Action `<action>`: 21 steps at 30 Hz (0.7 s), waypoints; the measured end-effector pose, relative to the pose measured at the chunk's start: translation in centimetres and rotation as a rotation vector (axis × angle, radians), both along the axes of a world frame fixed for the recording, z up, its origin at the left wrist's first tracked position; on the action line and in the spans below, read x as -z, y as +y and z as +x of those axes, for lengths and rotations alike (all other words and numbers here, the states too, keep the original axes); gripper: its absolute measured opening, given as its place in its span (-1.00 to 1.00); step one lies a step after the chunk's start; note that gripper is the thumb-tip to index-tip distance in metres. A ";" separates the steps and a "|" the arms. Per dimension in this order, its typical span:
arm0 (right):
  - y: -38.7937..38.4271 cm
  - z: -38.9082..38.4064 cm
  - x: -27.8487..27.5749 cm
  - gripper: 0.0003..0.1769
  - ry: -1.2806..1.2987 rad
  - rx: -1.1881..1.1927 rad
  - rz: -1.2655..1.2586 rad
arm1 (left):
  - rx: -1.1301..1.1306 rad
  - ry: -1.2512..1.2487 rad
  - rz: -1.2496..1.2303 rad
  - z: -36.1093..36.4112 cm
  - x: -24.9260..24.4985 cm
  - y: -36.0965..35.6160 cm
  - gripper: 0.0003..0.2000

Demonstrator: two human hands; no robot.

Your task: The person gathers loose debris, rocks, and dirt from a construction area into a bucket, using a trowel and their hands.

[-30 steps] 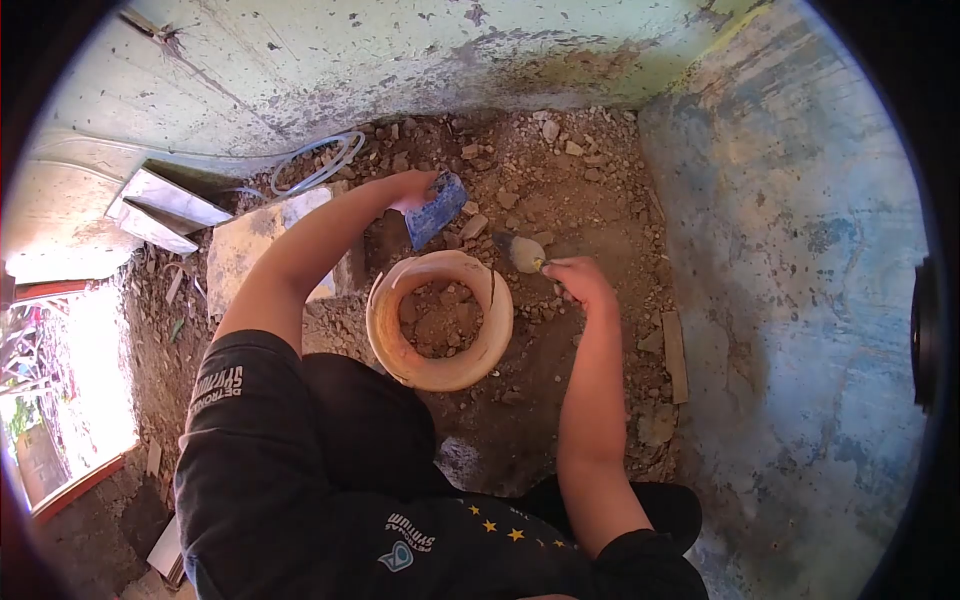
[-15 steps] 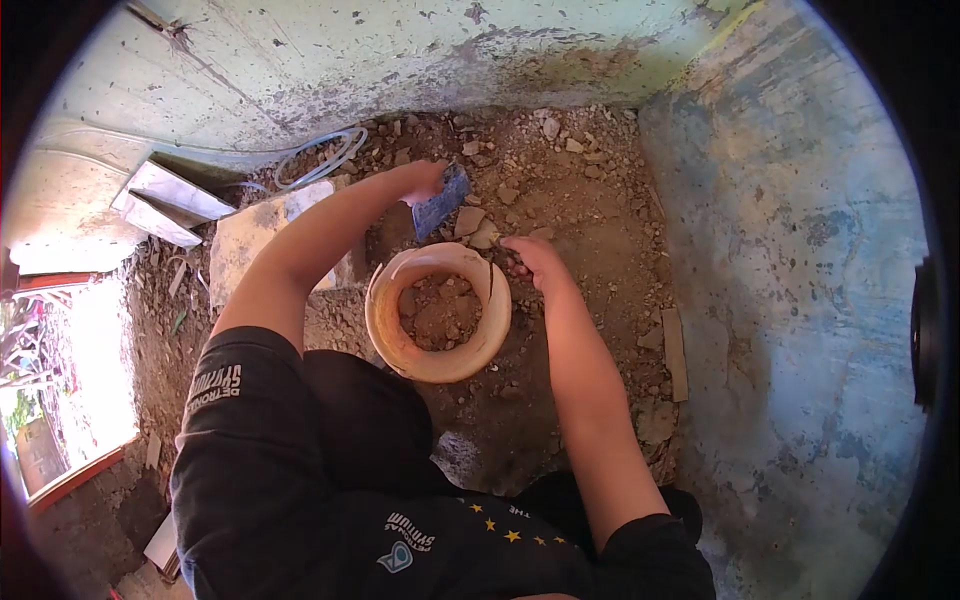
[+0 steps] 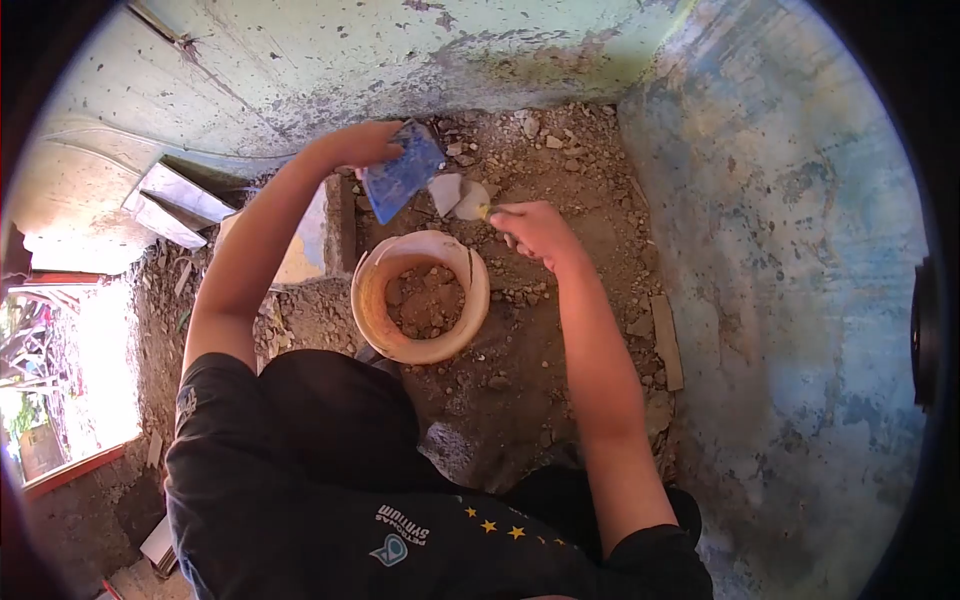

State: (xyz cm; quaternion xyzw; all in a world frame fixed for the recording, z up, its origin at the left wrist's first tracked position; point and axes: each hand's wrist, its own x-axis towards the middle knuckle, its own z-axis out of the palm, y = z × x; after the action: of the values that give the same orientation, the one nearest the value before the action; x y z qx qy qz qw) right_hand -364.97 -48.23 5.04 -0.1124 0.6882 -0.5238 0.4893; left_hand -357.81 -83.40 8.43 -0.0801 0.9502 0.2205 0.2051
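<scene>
My left hand [image 3: 375, 147] grips a flat blue piece [image 3: 403, 172] by its upper left part, above the rubble behind the bucket. My right hand [image 3: 533, 232] is closed round the yellowish handle of a small trowel [image 3: 472, 201], whose pale blade points left. Touching or just beside the blade is a flat grey chunk [image 3: 446, 193], close to the blue piece's right edge. Nearer to me stands a round pale orange bucket [image 3: 476, 290] with a cracked rim. Brown dirt and broken lumps [image 3: 425, 300] lie inside it.
Loose rubble [image 3: 570, 150] covers the floor along the back wall. A large pale slab [image 3: 305, 245] lies left of the bucket, with a bent metal piece [image 3: 180, 200] beyond it. A blue, stained wall [image 3: 780, 300] rises on the right; a thin strip [image 3: 666, 342] lies at its foot.
My left hand has moved left and up with the blue piece, which now shows its broad face. The trowel blade has come into clear view by the grey chunk. The whole view has shifted slightly.
</scene>
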 end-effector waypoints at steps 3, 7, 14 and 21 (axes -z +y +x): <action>1.9 1.0 -1.8 -0.50 0.332 -0.275 0.095 | 0.027 -0.048 0.019 4.2 -4.2 1.8 -0.52; 5.2 2.1 -2.7 -0.49 0.543 -0.385 0.234 | 0.016 0.014 0.017 7.2 -3.5 2.5 -0.58; 13.3 -0.3 1.3 -0.55 0.252 -0.097 0.278 | -0.023 0.264 -0.047 6.6 2.4 1.2 -0.60; 16.4 0.2 7.1 -0.69 -0.068 0.432 0.378 | -0.277 0.116 0.108 5.5 2.0 4.1 -0.55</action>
State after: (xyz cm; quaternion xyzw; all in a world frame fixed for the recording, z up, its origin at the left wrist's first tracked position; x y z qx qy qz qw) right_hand -364.76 -31.85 -2.06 0.1476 0.7649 -0.4817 0.4014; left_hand -352.31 -79.35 6.43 -0.1862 0.9271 0.3018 0.1213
